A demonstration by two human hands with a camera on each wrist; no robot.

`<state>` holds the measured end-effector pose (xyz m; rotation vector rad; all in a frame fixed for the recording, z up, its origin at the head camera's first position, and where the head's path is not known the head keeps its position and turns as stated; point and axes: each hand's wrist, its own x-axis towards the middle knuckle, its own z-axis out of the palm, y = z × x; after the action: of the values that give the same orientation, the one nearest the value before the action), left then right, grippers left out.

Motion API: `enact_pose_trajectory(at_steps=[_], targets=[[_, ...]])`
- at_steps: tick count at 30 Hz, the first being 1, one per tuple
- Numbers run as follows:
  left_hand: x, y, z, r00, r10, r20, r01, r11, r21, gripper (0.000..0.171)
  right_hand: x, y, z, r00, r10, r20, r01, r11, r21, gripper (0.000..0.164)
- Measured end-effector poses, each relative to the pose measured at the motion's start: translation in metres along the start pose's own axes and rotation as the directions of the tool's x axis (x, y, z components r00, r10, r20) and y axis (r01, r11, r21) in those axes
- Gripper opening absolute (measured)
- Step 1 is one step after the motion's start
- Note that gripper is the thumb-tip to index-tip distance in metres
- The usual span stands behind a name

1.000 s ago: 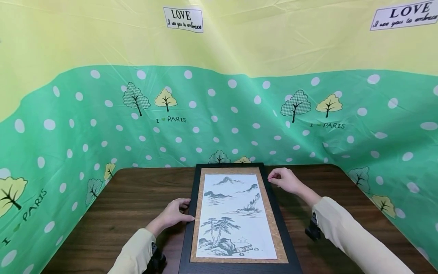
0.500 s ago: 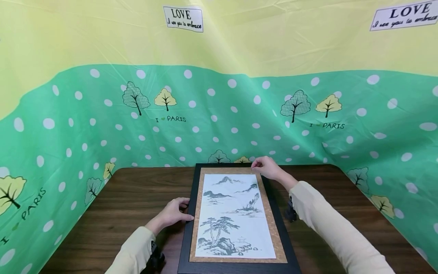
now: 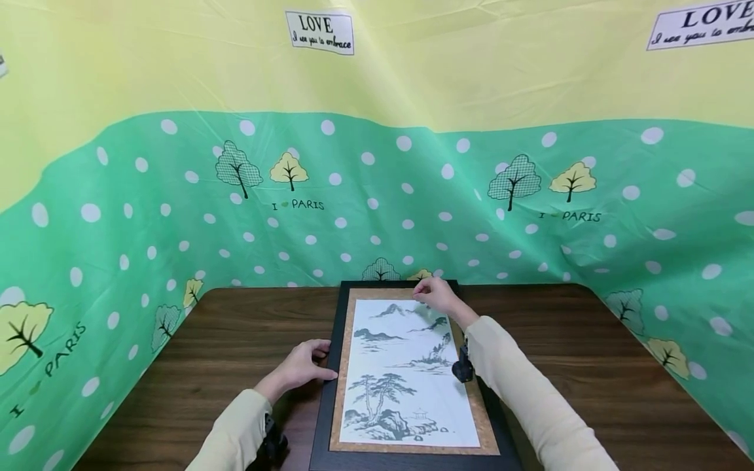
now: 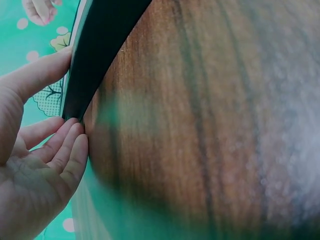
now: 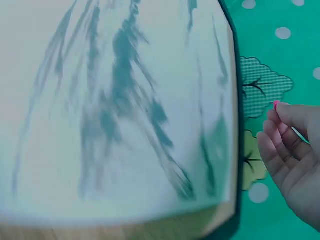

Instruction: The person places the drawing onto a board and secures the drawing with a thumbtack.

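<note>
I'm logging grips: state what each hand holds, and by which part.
The right hand pinches a small pink thing; the gripped part is too small to tell. The left hand rests against the left side of the black frame.

Wood-grain table [image 3: 265, 320], black-framed picture [image 3: 406, 376] on top

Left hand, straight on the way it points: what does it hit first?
The left side of the black frame. The left hand already appears to touch it, so no visible gap remains, though exact contact depth is hard to judge.

Landscape sheet [image 3: 406, 386] on framed corkboard [image 3: 485, 433]; pink object [image 5: 276, 104] pinched
</note>
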<state>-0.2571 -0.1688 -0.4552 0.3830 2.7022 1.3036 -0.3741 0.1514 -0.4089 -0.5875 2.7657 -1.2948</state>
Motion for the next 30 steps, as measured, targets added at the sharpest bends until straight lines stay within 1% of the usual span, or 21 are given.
enact_pose_trajectory(at_steps=[2, 4, 6, 8, 12, 14, 18, 22, 25, 30], targets=[[-0.001, 0.0, -0.001, 1.0, -0.006, -0.002, 0.006, 1.0, 0.005, 0.066, 0.003, 0.003, 0.008, 0.999, 0.03, -0.013, -0.03, 0.999, 0.015, 0.01], [-0.001, 0.0, -0.001, 1.0, -0.011, 0.0, 0.011, 1.0, 0.006, 0.067, 0.006, 0.007, 0.016, 0.997, 0.071, -0.022, -0.07, 0.996, 0.053, 0.009], [-0.002, 0.0, -0.002, 1.0, -0.014, 0.002, 0.014, 1.0, 0.007, 0.067, 0.009, 0.009, 0.024, 0.992, 0.117, -0.038, -0.113, 0.99, 0.088, 0.008], [-0.002, -0.001, -0.002, 1.0, -0.014, 0.006, 0.014, 1.0, 0.006, 0.067, 0.012, 0.011, 0.031, 0.985, 0.165, -0.051, -0.156, 0.977, 0.144, 0.008], [-0.001, -0.003, -0.002, 1.0, -0.016, 0.006, 0.017, 1.0, -0.006, 0.068, 0.017, 0.013, 0.043, 0.975, 0.207, -0.082, -0.191, 0.966, 0.172, 0.009], [0.0, -0.003, -0.002, 1.0, -0.012, 0.006, 0.012, 1.0, -0.011, 0.068, 0.018, 0.014, 0.048, 0.973, 0.206, -0.105, -0.189, 0.971, 0.149, 0.009], [0.001, -0.004, -0.002, 1.0, -0.006, 0.007, 0.006, 1.0, -0.016, 0.068, 0.021, 0.013, 0.055, 0.97, 0.183, -0.158, -0.176, 0.983, 0.056, 0.008], [0.001, -0.002, -0.002, 1.0, -0.008, 0.003, 0.008, 1.0, -0.017, 0.068, 0.025, 0.01, 0.058, 0.968, 0.179, -0.175, -0.186, 0.982, -0.025, 0.01], [0.001, -0.001, -0.003, 1.0, -0.009, 0.001, 0.009, 1.0, -0.015, 0.067, 0.027, 0.009, 0.059, 0.964, 0.196, -0.18, -0.209, 0.976, -0.057, 0.012], [0.0, -0.002, -0.003, 1.0, -0.001, -0.003, 0.001, 1.0, -0.007, 0.067, 0.028, 0.006, 0.061, 0.952, 0.233, -0.2, -0.249, 0.967, -0.062, 0.013]])
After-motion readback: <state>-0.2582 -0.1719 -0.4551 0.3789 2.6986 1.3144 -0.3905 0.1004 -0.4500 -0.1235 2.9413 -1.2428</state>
